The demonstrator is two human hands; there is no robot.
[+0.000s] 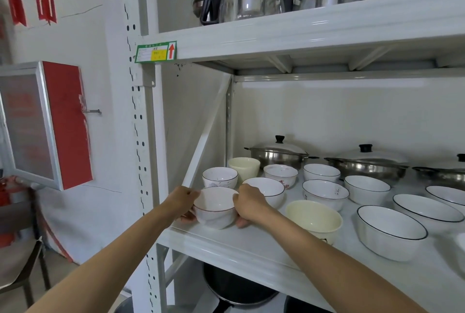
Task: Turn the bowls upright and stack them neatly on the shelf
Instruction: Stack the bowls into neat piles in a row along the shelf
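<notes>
Forearms reach in from near, both hands clasping one small white bowl [216,208] at near-left of shelf [251,244]. Left hand [182,200] curls round its left wall, right hand [247,203] round the right, thumbs by rim, fingers underneath. Bowl sits upright, touching or barely off the shelf, can't tell. Next: lift level with an even two-sided grip, then nest it into a same-size bowl [268,190] just behind; avoid clinking rims. Other bowls stand upright, unstacked, to the right.
</notes>
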